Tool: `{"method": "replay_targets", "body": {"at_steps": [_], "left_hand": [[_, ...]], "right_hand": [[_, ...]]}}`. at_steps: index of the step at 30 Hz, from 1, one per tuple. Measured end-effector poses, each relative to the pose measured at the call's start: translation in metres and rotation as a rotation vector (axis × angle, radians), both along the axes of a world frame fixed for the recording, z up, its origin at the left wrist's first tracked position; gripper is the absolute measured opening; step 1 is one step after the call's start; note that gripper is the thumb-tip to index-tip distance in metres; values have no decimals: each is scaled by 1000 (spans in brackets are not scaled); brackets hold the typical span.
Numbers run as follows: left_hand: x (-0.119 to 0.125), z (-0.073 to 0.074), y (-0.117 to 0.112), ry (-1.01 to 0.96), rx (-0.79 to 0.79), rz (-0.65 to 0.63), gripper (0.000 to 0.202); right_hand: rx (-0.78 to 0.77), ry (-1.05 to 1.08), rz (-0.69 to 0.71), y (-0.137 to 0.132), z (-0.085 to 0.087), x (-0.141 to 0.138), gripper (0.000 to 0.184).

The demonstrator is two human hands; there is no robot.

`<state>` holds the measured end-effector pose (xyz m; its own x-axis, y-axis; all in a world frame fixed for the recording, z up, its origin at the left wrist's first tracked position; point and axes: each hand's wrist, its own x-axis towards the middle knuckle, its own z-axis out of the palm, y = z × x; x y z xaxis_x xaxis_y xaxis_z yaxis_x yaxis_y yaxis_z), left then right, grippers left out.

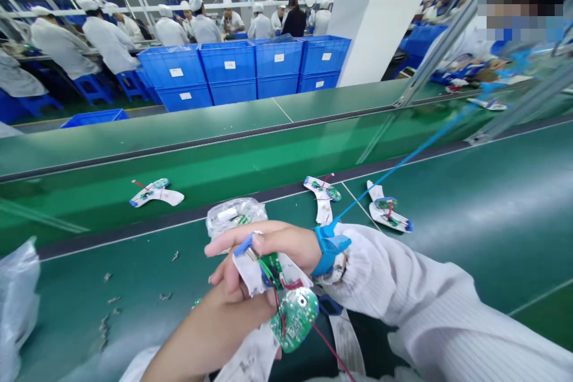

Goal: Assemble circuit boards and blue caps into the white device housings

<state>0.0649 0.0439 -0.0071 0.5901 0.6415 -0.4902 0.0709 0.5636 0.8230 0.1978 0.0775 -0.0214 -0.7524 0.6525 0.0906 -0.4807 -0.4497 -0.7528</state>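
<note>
My left hand [224, 322] and my right hand [273, 248] meet low in the middle of the view, both closed on one small assembly [280, 289]: a white plastic piece with a green circuit board, a round green board hanging below it, and red wires. The right thumb and fingers pinch its top end, where a small blue part shows. A blue wrist strap [329, 245] sits on my right wrist, with a blue cord running up to the right.
Three similar white-and-green assemblies lie on the green conveyor [224, 161]: one on the left [154, 192], two on the right [323, 194] [387, 210]. A clear bag of parts [233, 215] sits just beyond my hands. Blue crates [242, 68] and workers in white stand behind.
</note>
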Motion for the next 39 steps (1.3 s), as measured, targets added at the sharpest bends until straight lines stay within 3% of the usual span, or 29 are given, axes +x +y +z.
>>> {"method": "replay_targets", "body": {"at_steps": [3, 5, 7, 9, 10, 11, 12, 14, 16, 18, 22, 24, 25, 28, 32, 39], "left_hand": [[-13, -6, 10, 27, 240, -60, 22], [-23, -7, 14, 165, 428, -65, 28], [-33, -6, 12, 442, 734, 146, 27], [-38, -7, 4, 753, 1006, 527, 19], [-38, -9, -1, 818, 1045, 662, 16], [-36, -12, -7, 782, 1009, 700, 17], [-32, -16, -11, 656, 906, 644, 21], [-21, -25, -17, 272, 556, 375, 22], [-11, -31, -18, 24, 362, 222, 17], [-4, -35, -16, 18, 445, 149, 12], [-2, -40, -15, 256, 1195, 98, 23], [-2, -44, -16, 309, 1488, 242, 17], [-2, -46, -17, 342, 1557, 336, 13], [0, -49, -19, 456, 1621, 582, 24], [4, -45, -14, 416, 1566, 735, 30], [-3, -47, -4, 474, 1652, 645, 35]], "right_hand": [[-23, 71, -137, -9, -3, -2, 44], [20, 55, -247, -13, 2, 3, 37], [154, 4, -414, -18, 11, 11, 32], [378, -82, -594, -23, 22, 17, 29], [510, -140, -661, -26, 27, 19, 28], [643, -200, -714, -29, 32, 20, 29], [770, -256, -759, -31, 36, 20, 29], [1008, -343, -828, -37, 41, 19, 30], [1149, -407, -857, -41, 44, 16, 29], [1076, -488, -869, -43, 45, 14, 29], [531, -547, -954, -31, 44, 11, 30], [290, -518, -957, -21, 42, 8, 26], [190, -508, -950, -17, 40, 6, 24], [-7, -492, -945, -10, 36, 0, 24], [-101, -472, -898, -14, 32, -4, 25], [-241, -421, -851, -13, 29, -3, 24]]}}
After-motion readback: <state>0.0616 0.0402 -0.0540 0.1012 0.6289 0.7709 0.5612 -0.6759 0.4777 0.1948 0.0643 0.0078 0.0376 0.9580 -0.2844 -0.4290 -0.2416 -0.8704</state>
